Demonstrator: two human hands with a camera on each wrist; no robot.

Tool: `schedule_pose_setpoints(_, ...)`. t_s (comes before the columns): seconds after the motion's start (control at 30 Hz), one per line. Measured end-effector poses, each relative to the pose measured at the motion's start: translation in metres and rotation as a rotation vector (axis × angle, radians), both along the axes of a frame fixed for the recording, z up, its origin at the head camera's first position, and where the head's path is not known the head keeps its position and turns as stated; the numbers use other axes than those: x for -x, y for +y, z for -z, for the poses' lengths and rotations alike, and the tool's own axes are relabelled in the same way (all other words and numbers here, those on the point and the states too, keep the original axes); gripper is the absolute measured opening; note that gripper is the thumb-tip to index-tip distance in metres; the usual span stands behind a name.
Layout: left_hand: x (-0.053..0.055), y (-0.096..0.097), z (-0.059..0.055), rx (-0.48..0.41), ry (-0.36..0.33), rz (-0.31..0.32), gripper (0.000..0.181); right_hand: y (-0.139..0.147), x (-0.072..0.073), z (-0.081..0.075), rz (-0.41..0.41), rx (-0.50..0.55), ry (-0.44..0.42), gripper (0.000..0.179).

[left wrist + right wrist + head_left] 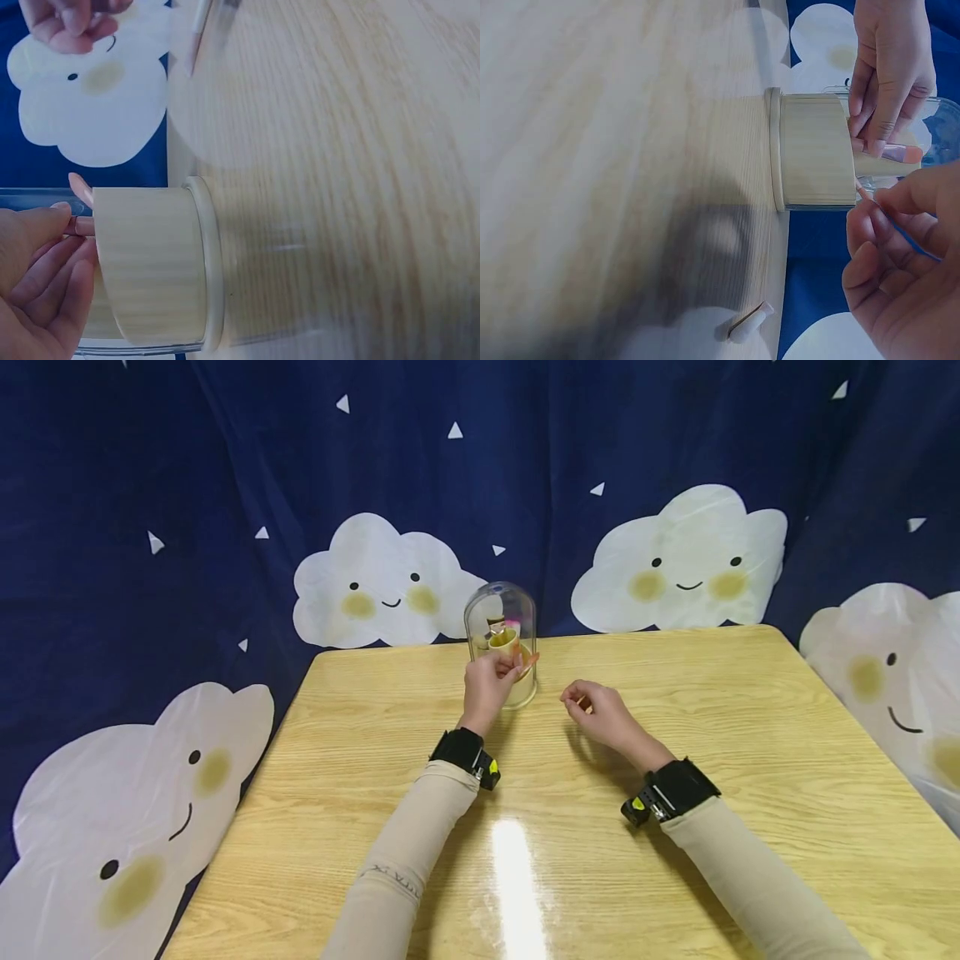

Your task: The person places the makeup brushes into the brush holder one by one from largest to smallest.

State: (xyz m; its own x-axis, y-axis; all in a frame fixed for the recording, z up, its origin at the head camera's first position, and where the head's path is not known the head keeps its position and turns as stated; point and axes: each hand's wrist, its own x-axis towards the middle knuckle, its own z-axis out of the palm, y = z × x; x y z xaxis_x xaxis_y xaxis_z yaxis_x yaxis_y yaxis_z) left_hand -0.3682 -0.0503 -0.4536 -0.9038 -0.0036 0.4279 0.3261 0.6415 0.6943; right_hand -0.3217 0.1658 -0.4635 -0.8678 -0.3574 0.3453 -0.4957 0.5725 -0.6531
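Observation:
My left hand [487,687] pinches a makeup brush [898,152] between thumb and fingers at the front of a clear domed holder [501,595]. The brush has orange bristles and a shiny ferrule. The holder stands upright on a pale round base [154,255]. Another orange tip [79,187] pokes up over the rim of that base. My right hand [600,713] hovers just right of the holder, apart from it. Its fingers are loosely curled, with nothing visible between them.
The holder stands near the far edge of a light wooden table [675,677]. Behind the table hangs a dark blue curtain [420,468] with smiling clouds. Inside the dome a cream cup [502,639] shows, along with a small pink patch.

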Motion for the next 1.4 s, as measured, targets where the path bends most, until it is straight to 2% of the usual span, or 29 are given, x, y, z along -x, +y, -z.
schedule_pose_setpoints(0.17, 0.000, -0.006, 0.000, 0.042, -0.022, -0.016, 0.014, -0.015, 0.020, -0.004, 0.011, 0.003, -0.013, 0.018)
schedule_pose_setpoints(0.27, -0.001, -0.007, 0.002, 0.043, -0.036, -0.024, 0.013, -0.026, 0.032, -0.002, 0.019, 0.004, -0.038, 0.027)
schedule_pose_setpoints(0.5, -0.003, -0.005, 0.008, 0.060, -0.037, -0.007, 0.013, -0.042, 0.048, 0.006, 0.094, 0.065, -0.202, 0.039)
schedule_pose_setpoints(0.63, -0.005, 0.000, 0.009, 0.067, -0.035, -0.003, 0.013, -0.043, 0.049, 0.006, 0.112, 0.084, -0.207, 0.038)
schedule_pose_setpoints(0.8, -0.004, 0.004, 0.009, 0.096, -0.034, -0.053, 0.014, -0.047, 0.049, 0.002, 0.101, 0.075, -0.158, 0.039)
schedule_pose_setpoints(1.0, -0.002, 0.005, 0.011, 0.113, -0.040, -0.098, 0.015, -0.050, 0.049, 0.001, 0.091, 0.073, -0.158, 0.042)
schedule_pose_setpoints(1.17, -0.003, 0.005, 0.013, 0.132, -0.017, -0.104, 0.015, -0.051, 0.049, 0.004, 0.070, 0.075, -0.148, 0.046)
schedule_pose_setpoints(1.33, -0.003, 0.006, 0.013, 0.205, -0.002, -0.105, 0.015, -0.053, 0.050, 0.005, 0.038, 0.087, -0.127, 0.050)
schedule_pose_setpoints(1.4, -0.003, 0.007, 0.013, 0.228, -0.017, -0.104, 0.017, -0.054, 0.051, 0.005, 0.029, 0.091, -0.109, 0.051)
